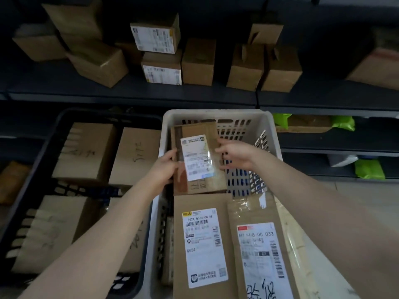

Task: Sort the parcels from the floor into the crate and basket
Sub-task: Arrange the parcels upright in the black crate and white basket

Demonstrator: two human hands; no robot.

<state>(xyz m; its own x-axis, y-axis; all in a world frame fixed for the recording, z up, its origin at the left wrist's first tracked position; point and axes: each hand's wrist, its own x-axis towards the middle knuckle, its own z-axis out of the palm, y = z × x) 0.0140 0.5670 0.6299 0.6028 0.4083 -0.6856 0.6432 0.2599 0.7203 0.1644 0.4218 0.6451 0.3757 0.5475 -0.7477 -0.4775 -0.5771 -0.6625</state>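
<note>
A brown cardboard parcel (201,130) with a white label lies flat at the far end of the white basket (216,114). My left hand (165,167) grips its left edge. Its right edge is touched by the fingers of my right hand (234,154), and whether that hand grips it I cannot tell. Two more labelled parcels, one (200,244) at the middle and one (259,251) on its right, fill the near part of the basket. On the left stands the black crate (43,152), holding several plain brown boxes (86,152).
Dark shelves (151,97) run behind the containers, stacked with cardboard boxes (198,61). Lower shelves on the right hold green bags (369,169) and a flat carton. A brown packet (10,180) lies on the floor at the far left.
</note>
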